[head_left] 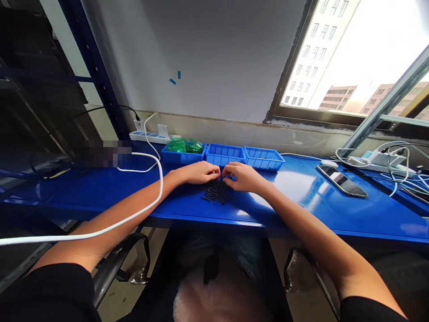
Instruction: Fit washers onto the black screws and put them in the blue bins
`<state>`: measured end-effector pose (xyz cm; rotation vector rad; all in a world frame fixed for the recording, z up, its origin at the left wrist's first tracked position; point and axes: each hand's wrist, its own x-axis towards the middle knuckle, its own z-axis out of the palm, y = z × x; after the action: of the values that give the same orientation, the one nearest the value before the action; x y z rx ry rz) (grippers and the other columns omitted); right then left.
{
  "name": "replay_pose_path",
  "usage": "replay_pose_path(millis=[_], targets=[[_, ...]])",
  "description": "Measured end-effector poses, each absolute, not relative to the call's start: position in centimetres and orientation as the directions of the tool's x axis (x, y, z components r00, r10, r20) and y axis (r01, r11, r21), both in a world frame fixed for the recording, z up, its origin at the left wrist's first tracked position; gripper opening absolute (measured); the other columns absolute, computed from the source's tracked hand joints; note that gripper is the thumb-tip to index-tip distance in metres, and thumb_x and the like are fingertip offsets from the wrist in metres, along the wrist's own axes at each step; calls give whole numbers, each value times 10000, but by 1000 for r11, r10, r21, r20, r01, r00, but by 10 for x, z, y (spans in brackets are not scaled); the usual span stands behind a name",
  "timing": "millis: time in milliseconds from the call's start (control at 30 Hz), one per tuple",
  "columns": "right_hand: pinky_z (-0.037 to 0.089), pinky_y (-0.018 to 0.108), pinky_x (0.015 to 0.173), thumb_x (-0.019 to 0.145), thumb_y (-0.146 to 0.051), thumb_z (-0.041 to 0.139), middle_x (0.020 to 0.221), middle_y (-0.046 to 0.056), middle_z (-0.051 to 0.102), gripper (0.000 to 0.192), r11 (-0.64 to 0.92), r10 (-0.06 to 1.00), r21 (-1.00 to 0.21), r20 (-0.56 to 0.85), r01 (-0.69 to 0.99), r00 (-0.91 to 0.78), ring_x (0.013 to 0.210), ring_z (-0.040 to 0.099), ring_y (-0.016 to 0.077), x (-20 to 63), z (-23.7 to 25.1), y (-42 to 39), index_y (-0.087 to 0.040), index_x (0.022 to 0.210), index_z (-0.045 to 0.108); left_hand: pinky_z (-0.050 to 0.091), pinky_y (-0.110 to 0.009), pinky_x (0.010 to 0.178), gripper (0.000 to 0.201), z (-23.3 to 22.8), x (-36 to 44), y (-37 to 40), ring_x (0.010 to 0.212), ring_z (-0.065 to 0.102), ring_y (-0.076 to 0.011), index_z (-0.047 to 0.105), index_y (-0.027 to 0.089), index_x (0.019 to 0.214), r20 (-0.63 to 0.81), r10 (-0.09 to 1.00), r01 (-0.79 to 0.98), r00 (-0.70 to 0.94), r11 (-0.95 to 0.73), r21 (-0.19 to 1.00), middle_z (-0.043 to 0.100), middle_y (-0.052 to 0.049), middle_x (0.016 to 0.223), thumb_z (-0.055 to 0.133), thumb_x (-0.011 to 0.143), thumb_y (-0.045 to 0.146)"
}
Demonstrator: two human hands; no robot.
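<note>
Both hands meet at the far edge of a small heap of black screws (217,192) lying on the blue workbench (301,197). The left hand (200,172) comes in from the left and the right hand (243,176) from the right, their fingertips almost touching above the back of the heap. The fingers of each hand are curled and drawn together, seemingly pinching something small between thumb and forefinger; at this size I cannot tell whether each holds a screw or merely rests on the pile.

The heap lies just below and toward the person from the fingertips, so the screws sit under the knuckles rather than beyond them. They point every way (no single long axis), and both hands are about equally near.

Just behind the hands stand three blue bins in a row: the left bin (182,156) holds green plastic bags (184,145), the middle bin (224,154) and right bin (264,158) show no contents from here. A white cable (147,208) crosses the left forearm. A phone (342,181) lies well to the right.
</note>
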<state>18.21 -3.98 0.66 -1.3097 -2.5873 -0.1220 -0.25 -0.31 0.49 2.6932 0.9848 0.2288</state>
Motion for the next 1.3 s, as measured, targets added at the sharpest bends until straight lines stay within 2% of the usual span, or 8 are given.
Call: replay_pose_path(millis=[667,1300], targets=[[368,240,670,840,-204,515,838,55,648,145,605,774,-32,261,796,-577,808,572,153,182,6,-37,-152,851,650,335,-205,571,281,6,-2,-4,607,482,-121,602,155,870,39,663,627,748,-724,289,598,-8,720,382,831,327],[351,241,653,861,-259,504,862,58,653,167,579,804,-13,176,815,-568,818,579,164,180,10,-40,-160,882,636,318,-210,567,244,10,-1,-7,600,456,-120,577,162,828,14,683,650,730,-701,293,557,2,685,385,828,313]])
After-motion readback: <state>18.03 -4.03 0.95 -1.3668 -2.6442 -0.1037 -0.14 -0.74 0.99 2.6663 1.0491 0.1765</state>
